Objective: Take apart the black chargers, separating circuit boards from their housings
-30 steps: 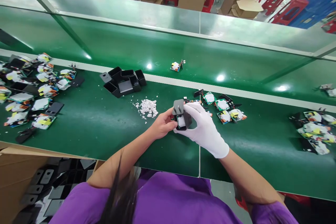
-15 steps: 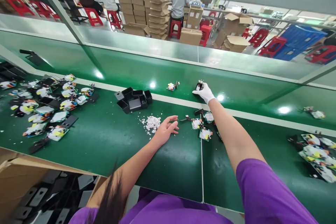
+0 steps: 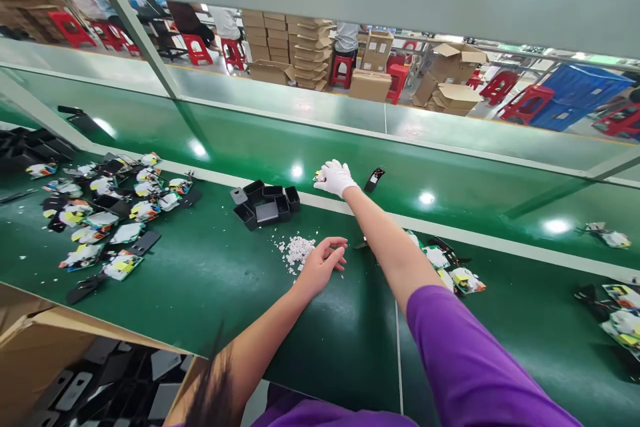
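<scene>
In the head view my right hand (image 3: 336,178), in a white glove, reaches to the far side of the bench. Its fingers are closed over a small circuit board (image 3: 319,175) with white and yellow parts, mostly hidden under the glove. Just right of it lies a black piece with a white part (image 3: 375,179), apart from the hand. My bare left hand (image 3: 324,259) rests on the green bench, fingers loosely stretched and holding nothing. Beside it is a heap of white crumbs (image 3: 299,250). More circuit boards (image 3: 466,279) lie partly behind my right forearm.
Black plastic cases (image 3: 267,213) are grouped beyond the crumbs. Many circuit boards (image 3: 126,233) cover the left of the bench, and another pile (image 3: 625,320) lies far right. A cardboard box (image 3: 35,347) of black and grey covers stands lower left. A metal frame (image 3: 320,121) crosses behind.
My right hand has let go of the black piece and moved left onto the small circuit board. My left hand stays by the crumbs. The whole view has tilted upward slightly.
</scene>
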`<state>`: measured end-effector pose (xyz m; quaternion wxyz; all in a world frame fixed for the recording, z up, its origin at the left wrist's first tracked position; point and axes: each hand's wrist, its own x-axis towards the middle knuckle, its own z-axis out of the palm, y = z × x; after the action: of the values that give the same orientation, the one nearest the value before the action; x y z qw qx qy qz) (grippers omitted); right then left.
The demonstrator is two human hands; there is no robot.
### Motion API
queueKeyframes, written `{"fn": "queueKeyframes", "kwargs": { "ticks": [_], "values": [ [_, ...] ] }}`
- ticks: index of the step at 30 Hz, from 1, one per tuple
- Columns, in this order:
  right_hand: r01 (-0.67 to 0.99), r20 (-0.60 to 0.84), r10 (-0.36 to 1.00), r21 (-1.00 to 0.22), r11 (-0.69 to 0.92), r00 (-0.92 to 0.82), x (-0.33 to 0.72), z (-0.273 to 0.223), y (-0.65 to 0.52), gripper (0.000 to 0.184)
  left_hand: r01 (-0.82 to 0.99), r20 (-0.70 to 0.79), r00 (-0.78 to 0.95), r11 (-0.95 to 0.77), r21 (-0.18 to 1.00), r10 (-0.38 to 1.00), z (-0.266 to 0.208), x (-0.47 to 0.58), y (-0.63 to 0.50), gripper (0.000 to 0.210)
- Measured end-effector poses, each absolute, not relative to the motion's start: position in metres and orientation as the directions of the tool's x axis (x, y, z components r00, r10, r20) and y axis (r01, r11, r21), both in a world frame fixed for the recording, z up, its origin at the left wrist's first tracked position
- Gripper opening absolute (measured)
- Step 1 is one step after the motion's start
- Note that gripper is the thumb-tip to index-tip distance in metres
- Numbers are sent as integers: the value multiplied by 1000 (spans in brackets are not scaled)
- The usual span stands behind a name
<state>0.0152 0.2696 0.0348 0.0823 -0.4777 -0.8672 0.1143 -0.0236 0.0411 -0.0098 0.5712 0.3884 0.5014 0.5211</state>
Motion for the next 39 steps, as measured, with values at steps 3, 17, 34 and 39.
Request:
{"fn": "queueKeyframes", "kwargs": {
  "ticks": [3, 17, 34, 39],
  "values": [
    [835, -3, 858, -230, 500, -514, -4, 32, 271, 36, -219, -159, -63, 142, 965, 985, -9, -25, 42, 38],
    [593, 307, 662, -295, 749, -683, 129, 58, 104, 31, -489, -239, -144, 141, 861, 960, -1, -15, 34, 58],
    [65, -76, 811, -997, -47, -580, 215, 20, 10, 73, -278, -339, 621, 603, 748, 707, -7, 1, 7, 53],
    [39, -107, 885, -994, -100, -454, 212, 16, 3, 56, -179, -342, 593, 533, 827, 729, 2, -1, 10, 53]
  ]
}}
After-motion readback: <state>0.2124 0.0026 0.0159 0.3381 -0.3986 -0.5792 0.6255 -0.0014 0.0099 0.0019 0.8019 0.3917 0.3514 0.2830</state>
